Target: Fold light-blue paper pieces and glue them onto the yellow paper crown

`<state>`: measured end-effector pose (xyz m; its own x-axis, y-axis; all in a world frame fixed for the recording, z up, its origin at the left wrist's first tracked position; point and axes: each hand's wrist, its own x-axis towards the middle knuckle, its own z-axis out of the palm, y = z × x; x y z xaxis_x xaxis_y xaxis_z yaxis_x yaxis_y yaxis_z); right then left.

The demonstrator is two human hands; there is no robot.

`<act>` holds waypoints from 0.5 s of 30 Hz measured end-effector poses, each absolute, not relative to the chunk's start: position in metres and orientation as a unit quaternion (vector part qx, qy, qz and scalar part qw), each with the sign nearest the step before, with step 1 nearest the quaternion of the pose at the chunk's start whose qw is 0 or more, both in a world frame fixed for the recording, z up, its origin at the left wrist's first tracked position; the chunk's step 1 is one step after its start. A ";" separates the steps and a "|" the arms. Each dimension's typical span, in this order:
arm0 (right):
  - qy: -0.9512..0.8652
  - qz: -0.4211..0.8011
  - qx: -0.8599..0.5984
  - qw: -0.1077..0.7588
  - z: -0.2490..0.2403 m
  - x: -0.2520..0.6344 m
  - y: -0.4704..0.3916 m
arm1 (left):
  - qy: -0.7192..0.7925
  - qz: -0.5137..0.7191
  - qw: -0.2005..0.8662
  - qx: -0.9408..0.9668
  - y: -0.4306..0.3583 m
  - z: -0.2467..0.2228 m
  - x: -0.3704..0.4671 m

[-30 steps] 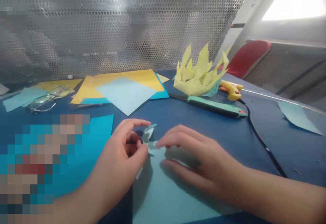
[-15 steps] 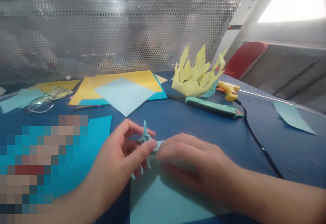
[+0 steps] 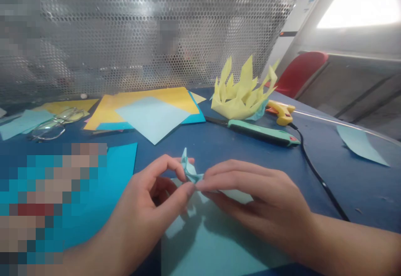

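So the small folded paper piece point(image 3: 189, 170), light blue, is right at the fingertips, up over the pale blue sheet point(image 3: 209, 246) lying on the counter point(image 3: 181, 140). One slim point of it sticks up above the fingers. The left hand point(image 3: 144, 196) has it pinched between thumb and index finger, the other fingers curled in behind. The right hand point(image 3: 266, 192) comes in from the other side, its fingertips touching the piece's lower right end. Can't tell if those fingers are actually gripping it or just resting there, since the thumb is partly tucked underneath.

Left of the fingers there's a bright blue sheet point(image 3: 117, 184), with a pixelated patch covering a good chunk of it. Just beyond the fingers is a yellow and blue paper stack point(image 3: 109, 108) with a light blue square point(image 3: 153, 121) on top, one corner hanging over the near edge. Farther left, some glasses point(image 3: 48, 131) sit by loose paper.

Beyond the fingers to the right: a spiky yellow paper shape point(image 3: 238, 106), a green and black tool point(image 3: 263, 133) lying in front of it, and a yellow gun-shaped tool point(image 3: 284, 113) with a black cord point(image 3: 319, 175). A curled blue sheet point(image 3: 360, 144) is way off right. Behind it all stands a perforated metal panel point(image 3: 125, 37).
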<state>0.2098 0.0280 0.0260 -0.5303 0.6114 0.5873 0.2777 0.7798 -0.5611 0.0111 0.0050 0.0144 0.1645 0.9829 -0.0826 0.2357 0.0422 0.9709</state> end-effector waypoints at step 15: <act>-0.809 0.268 -0.306 0.424 0.027 0.206 0.027 | 0.550 0.398 0.402 0.614 0.004 0.014 0.011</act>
